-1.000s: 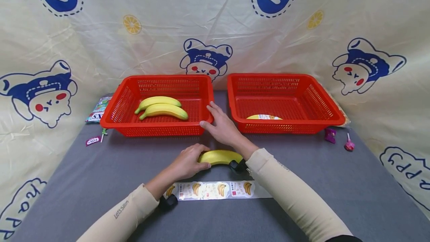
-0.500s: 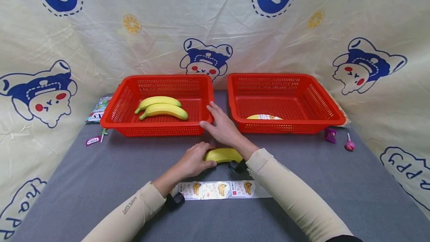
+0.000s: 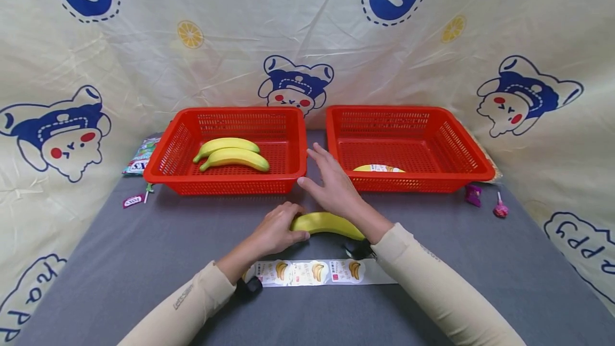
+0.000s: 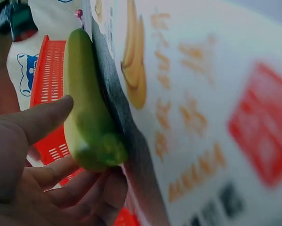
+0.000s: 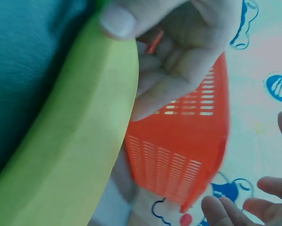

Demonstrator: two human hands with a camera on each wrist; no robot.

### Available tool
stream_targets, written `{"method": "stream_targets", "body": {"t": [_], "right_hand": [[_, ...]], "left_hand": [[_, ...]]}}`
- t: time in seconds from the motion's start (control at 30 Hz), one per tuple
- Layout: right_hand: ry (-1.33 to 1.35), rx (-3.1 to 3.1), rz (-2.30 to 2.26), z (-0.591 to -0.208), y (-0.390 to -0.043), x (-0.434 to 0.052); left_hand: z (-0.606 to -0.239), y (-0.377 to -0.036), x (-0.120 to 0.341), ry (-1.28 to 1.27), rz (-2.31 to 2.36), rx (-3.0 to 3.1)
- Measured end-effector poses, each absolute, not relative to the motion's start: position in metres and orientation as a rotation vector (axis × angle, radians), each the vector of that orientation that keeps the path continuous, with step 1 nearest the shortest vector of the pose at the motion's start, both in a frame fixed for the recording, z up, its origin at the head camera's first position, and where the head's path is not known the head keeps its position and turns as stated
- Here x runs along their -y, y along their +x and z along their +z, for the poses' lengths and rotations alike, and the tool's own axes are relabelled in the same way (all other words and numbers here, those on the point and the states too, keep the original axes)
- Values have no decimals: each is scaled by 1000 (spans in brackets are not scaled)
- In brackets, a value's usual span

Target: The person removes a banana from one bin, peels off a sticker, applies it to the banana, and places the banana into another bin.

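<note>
My left hand (image 3: 280, 229) grips one end of a yellow banana (image 3: 326, 223) lying on the grey cloth; in the left wrist view the thumb (image 4: 49, 120) is against one side and the fingers curl round the other. My right hand (image 3: 333, 183) is held above and behind the banana, fingers extended and holding nothing, near the left red basket's (image 3: 226, 180) right front corner. A strip of banana stickers (image 3: 307, 273) lies in front of the banana. Two more bananas (image 3: 235, 158) rest in the left basket. The right basket (image 3: 423, 181) holds a partly hidden banana (image 3: 362, 167) with a white label.
A snack bag (image 3: 141, 156), a small wrapper (image 3: 133, 201) and a green lollipop (image 3: 149, 190) lie by the left basket. Beside the right basket are a purple wrapped sweet (image 3: 473, 195) and a pink lollipop (image 3: 500, 208). A printed curtain (image 3: 307, 25) hangs behind.
My left hand shifted slightly right with the banana, then stayed about there. My right hand, earlier at the left basket's corner, has moved right, away from it.
</note>
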State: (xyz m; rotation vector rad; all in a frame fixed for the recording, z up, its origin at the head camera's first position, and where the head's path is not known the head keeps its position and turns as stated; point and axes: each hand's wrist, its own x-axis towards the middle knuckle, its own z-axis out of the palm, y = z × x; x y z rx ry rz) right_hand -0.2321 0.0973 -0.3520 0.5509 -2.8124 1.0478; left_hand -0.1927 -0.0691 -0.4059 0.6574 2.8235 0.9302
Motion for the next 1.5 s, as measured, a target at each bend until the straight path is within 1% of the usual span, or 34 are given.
{"method": "stream_targets", "body": {"t": [0.17,0.4,0.5,0.63,0.73,0.9,1.1,1.33,1.5], "right_hand": [[641,2789,988,-351,-205,-117],[808,2732,926,-364,-177,-143],[893,2754,886,-371,-167,-152],[1011,2829,798,-381,-158,-160],[1107,2880,743,-389,-155,-165],[1238,2932,719,-401,-155,-169],[1277,2962,722,-408,-154,-171],[1334,2922,680,-414,-155,-172],[1314,2981,684,-416,-156,-172]], "left_hand": [[-399,-182,76,625,983,-2900],[-396,-156,78,611,1098,-2940],[-399,-143,75,649,1111,-2909],[-405,-129,71,761,1081,-2855],[-411,-124,67,838,1100,-2810],[-421,-121,61,813,1217,-2726],[-430,-119,55,719,1230,-2775],[-436,-118,54,742,1118,-2853],[-439,-119,53,758,1084,-2871]]}}
